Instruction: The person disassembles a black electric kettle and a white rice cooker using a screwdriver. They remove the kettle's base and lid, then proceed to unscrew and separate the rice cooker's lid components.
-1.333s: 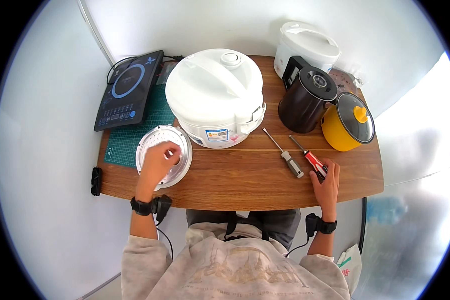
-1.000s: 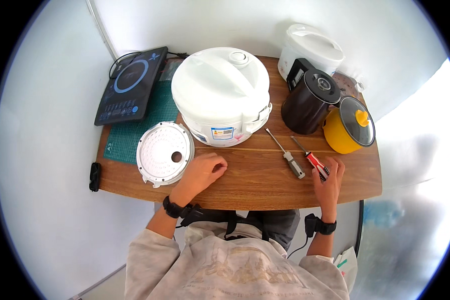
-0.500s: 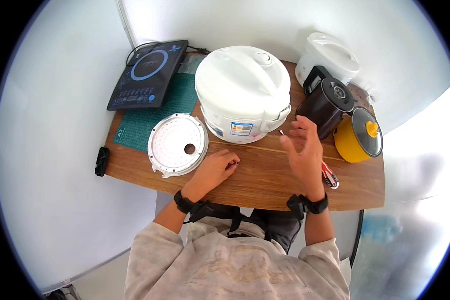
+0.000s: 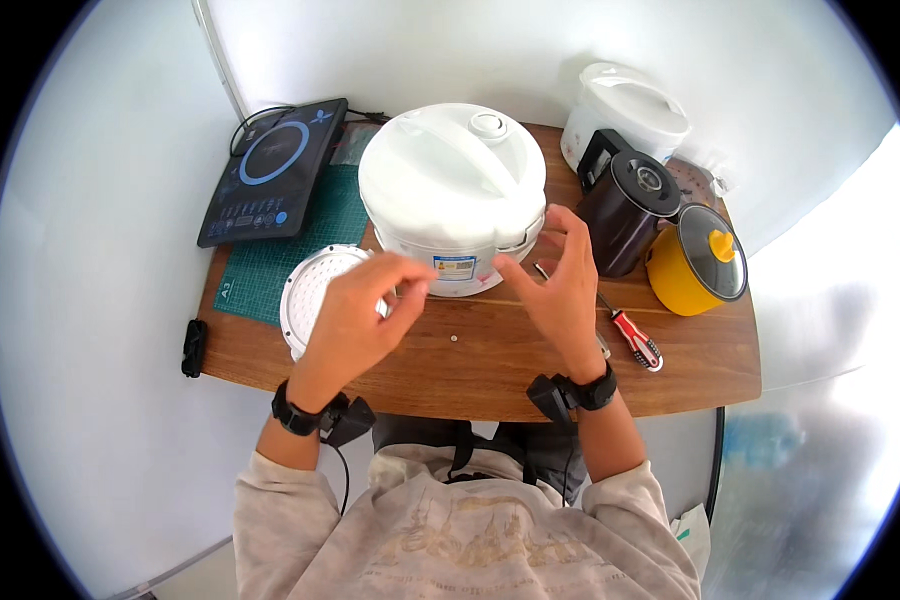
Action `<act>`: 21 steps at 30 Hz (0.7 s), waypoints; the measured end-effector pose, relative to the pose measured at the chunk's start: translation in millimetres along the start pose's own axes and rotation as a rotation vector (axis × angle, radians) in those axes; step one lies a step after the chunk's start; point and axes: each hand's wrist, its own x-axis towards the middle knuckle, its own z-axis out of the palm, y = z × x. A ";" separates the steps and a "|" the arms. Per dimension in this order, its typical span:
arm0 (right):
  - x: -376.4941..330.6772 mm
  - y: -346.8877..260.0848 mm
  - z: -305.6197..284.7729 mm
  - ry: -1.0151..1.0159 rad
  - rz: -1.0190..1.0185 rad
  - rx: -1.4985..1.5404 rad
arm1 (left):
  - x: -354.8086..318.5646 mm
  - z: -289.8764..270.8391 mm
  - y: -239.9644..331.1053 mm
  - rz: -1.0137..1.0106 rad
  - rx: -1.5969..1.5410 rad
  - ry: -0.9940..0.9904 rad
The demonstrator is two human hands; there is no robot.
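**Both hands closing on the rice cooker, loose parts underfoot**

Nearest, the left hand [image 4: 355, 315] and right hand [image 4: 558, 285] hover with fingers spread and curled, gripping nothing, just in front of the white rice cooker [image 4: 453, 195], which sits mid-desk. A small screw [image 4: 454, 339] lies loose on the wooden desk [image 4: 490, 365] between the wrists; a sweeping forearm could knock it off the edge. The round white inner lid plate [image 4: 315, 290] sits under the left hand and could be nudged. The red-handled screwdriver [image 4: 635, 338] lies beside the right wrist, free to roll. Further back stand a dark kettle [image 4: 625, 210], yellow pot [image 4: 695, 262], induction hob [image 4: 270, 170] on a green mat [image 4: 300, 245], and plain white walls.
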 end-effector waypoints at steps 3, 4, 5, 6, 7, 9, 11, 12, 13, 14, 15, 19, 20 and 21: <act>4.5 0.9 7.5 -0.046 0.009 -0.014 | 22.2 -3.6 8.3 0.164 0.164 0.112; 5.0 1.5 7.7 -0.035 -0.006 -0.030 | 29.4 -1.6 10.5 0.235 0.224 0.158; 5.2 2.2 7.3 -0.023 -0.021 -0.046 | 35.2 0.1 13.7 0.235 0.231 0.127; 5.3 2.2 6.3 -0.010 -0.035 -0.062 | 40.9 3.9 15.3 0.271 0.257 0.153; 4.0 0.7 5.3 0.000 -0.030 -0.085 | 46.3 8.1 17.1 0.306 0.283 0.178; -0.9 -5.3 0.8 0.025 -0.018 -0.132 | 51.2 12.8 16.8 0.356 0.322 0.209; -7.2 -6.8 -13.0 0.038 -0.047 -0.157 | 53.7 18.5 9.5 0.382 0.344 0.213; -11.2 -5.6 -21.6 0.046 -0.062 -0.171 | 51.9 19.7 10.1 0.377 0.319 0.212; -16.8 -2.1 -34.9 0.063 -0.072 -0.196 | 46.8 22.0 14.7 0.378 0.286 0.209; -23.6 3.2 -46.5 0.056 -0.024 -0.223 | 38.9 24.3 17.8 0.370 0.255 0.207; -30.5 9.2 -59.3 0.049 0.024 -0.250 | 32.4 29.0 22.2 0.405 0.151 0.134; -53.7 31.7 -107.2 -0.005 0.203 -0.307 | -8.9 66.6 38.0 0.391 -0.159 -0.387; -60.3 40.6 -121.5 -0.006 0.229 -0.376 | -17.4 76.9 35.3 0.373 -0.173 -0.549; -68.2 54.6 -133.0 -0.014 0.252 -0.440 | -26.9 87.7 29.2 0.347 -0.182 -0.706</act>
